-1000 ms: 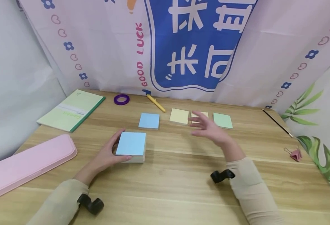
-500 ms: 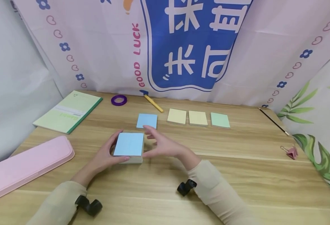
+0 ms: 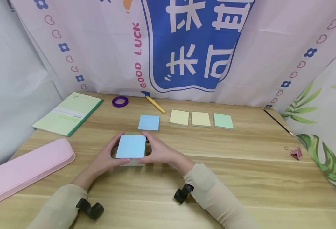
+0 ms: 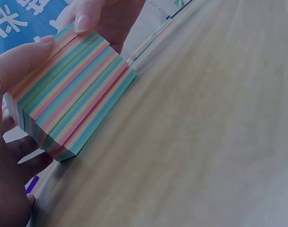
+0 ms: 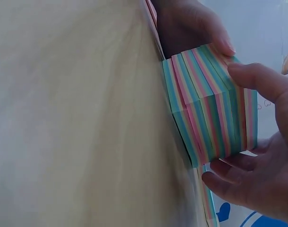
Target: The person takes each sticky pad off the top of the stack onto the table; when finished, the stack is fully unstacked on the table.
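A thick block of note paper [image 3: 131, 147] with a blue top sheet stands on the wooden table [image 3: 242, 165], near its front middle. Its sides show pastel stripes in the left wrist view [image 4: 71, 101] and the right wrist view [image 5: 207, 109]. My left hand [image 3: 106, 157] grips the block's left side, thumb along the near edge. My right hand [image 3: 157, 152] grips its right side, fingers curled round the far corner. Behind it lies a row of single notes: blue [image 3: 148, 122], yellow [image 3: 179, 117], yellow [image 3: 200, 119], green [image 3: 223, 121].
A green notebook [image 3: 68, 113] and a pink case [image 3: 24, 170] lie at the left. A purple tape ring [image 3: 120, 101] and a yellow pen [image 3: 155, 105] sit by the hanging cloth. At the right edge lie a thin black stick [image 3: 277, 121] and a pink binder clip [image 3: 295, 152].
My right hand came back from the far row of notes, moved left and took hold of the block's right side. The left hand stayed on the block.
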Demonstrator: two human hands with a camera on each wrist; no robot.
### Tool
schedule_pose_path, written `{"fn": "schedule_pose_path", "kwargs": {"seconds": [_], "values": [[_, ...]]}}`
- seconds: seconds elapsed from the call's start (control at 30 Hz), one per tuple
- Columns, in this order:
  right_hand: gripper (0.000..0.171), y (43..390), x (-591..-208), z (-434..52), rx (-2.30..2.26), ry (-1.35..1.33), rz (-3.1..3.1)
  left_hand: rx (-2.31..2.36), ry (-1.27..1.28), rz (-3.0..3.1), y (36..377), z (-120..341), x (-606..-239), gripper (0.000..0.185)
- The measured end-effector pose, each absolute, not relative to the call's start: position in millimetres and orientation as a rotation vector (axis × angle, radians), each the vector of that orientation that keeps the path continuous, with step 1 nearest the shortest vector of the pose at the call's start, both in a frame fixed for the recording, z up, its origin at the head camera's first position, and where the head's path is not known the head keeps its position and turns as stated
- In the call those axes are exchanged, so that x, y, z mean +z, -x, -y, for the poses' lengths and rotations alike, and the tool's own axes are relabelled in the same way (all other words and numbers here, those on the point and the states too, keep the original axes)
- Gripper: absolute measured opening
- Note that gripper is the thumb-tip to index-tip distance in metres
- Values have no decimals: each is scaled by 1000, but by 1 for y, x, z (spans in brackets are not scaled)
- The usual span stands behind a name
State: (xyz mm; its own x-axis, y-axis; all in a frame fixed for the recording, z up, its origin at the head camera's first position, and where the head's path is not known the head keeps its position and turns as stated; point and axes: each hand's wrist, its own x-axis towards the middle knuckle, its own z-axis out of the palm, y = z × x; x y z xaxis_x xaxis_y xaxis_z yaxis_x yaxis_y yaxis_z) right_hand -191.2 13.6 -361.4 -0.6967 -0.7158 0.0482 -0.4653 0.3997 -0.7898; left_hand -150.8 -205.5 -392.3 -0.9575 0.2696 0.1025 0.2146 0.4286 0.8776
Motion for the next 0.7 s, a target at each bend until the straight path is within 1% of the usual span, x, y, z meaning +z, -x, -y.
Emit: {"fn": "schedule_pose_path", "kwargs": {"seconds": [0.1,0.37,0.5,0.7], "values": [[86,193,-362,-20,-1306,985,-2262,1561,-450,-2621,152,205,-394,93],[86,198,-357,-62,-1686,739,-1952,1477,-451,-2668,152,206,-396,100],[85,205,-352,-94,-1902,588,-1903,1479,-443,-2670,151,206,-395,100],[87,223,-340,-157,-2202,250,-1991,1481,-430,-2663,151,206,-394,101]]}}
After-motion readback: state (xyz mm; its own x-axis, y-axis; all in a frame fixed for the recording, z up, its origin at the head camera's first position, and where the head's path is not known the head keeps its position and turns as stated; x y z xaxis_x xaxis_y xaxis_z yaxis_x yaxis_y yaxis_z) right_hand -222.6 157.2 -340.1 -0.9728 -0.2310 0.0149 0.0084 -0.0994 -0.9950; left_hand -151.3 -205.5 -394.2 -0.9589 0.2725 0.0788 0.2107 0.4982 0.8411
